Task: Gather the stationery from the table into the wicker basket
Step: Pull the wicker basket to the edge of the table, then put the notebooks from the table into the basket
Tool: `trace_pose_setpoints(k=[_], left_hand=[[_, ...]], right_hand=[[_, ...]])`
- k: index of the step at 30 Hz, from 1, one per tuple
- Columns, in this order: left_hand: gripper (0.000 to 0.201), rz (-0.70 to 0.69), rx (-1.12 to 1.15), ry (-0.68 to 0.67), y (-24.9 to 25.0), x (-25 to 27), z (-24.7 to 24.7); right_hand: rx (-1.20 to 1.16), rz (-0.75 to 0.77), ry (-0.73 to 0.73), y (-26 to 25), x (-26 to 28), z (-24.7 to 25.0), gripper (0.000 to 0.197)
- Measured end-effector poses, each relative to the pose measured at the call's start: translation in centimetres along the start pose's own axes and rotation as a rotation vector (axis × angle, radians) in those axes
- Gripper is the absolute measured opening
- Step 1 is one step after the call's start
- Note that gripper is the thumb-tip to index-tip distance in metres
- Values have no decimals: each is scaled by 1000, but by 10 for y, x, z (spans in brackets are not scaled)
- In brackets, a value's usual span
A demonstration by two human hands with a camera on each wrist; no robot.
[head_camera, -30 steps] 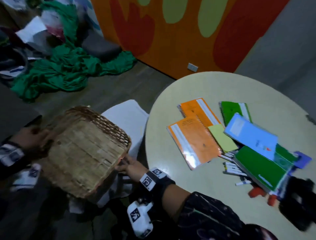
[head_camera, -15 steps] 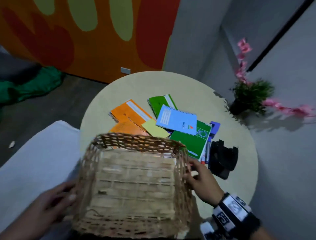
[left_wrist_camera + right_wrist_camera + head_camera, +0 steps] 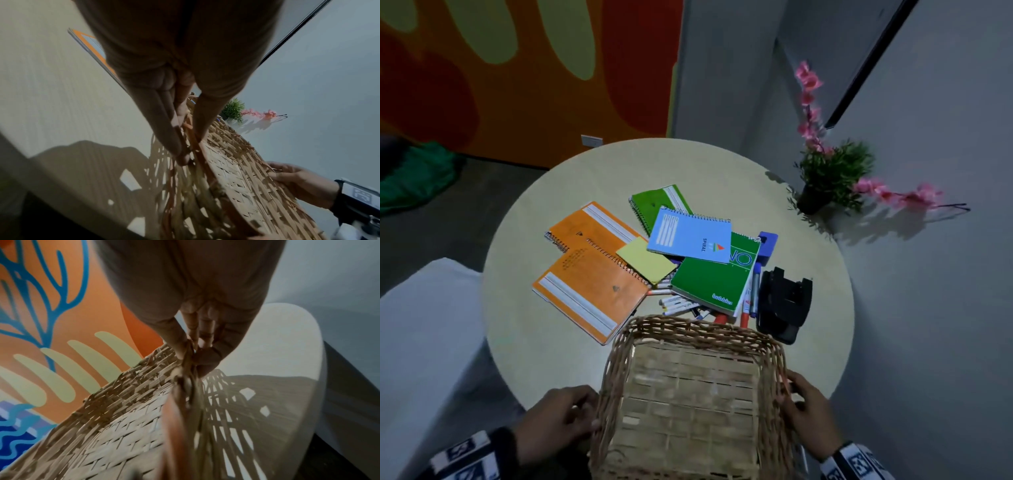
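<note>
Reading "SPIRAL" on blue notebook (image 3: pixel 690 236), "bubbles" on green notebook (image 3: pixel 714 277)

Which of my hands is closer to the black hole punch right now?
Right. The right hand grips the wicker basket rim just below the black hole punch; the left hand grips the opposite rim, farther away.

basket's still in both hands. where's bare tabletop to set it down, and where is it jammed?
Both the left hand and the right hand grip the wicker basket. Bare table: the near-left patch below the orange notebook, and the far arc behind the notebooks. Crowded: the middle and right, with the green notebook, the markers and the black hole punch.
</note>
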State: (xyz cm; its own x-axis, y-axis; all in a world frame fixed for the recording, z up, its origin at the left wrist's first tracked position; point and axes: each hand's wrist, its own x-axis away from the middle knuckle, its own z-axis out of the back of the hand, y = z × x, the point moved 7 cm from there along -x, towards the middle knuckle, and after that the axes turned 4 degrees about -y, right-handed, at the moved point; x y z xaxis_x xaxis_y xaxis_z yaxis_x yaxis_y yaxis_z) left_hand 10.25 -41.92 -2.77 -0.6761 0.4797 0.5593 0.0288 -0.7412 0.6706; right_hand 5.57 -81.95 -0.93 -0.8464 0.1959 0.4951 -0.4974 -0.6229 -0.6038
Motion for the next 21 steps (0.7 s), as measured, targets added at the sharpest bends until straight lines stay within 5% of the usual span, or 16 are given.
trace_pose_setpoints(k=[4, 7, 11, 14, 17, 21], left_hand=[[17, 42, -124, -70, -2, -1, 10], [20, 100, -246, 47, 13, -9, 46], [14, -21, -206, 318, 99, -48, 100], [16, -93, -93, 319, 154, -119, 105], [35, 116, -84, 151, 154, -204, 90], [61, 311, -174, 118, 142, -258, 79]], right_hand=[[-28, 40, -13, -2, -2, -1, 33], [-119, 7, -52, -1, -11, 13, 30], [-323, -45, 214, 4, -41, 70, 36], [-424, -164, 302, 9, -73, 96, 44], [-283, -142, 403, -13, -91, 108, 44], [-194, 48, 369, -68, -104, 95, 23]])
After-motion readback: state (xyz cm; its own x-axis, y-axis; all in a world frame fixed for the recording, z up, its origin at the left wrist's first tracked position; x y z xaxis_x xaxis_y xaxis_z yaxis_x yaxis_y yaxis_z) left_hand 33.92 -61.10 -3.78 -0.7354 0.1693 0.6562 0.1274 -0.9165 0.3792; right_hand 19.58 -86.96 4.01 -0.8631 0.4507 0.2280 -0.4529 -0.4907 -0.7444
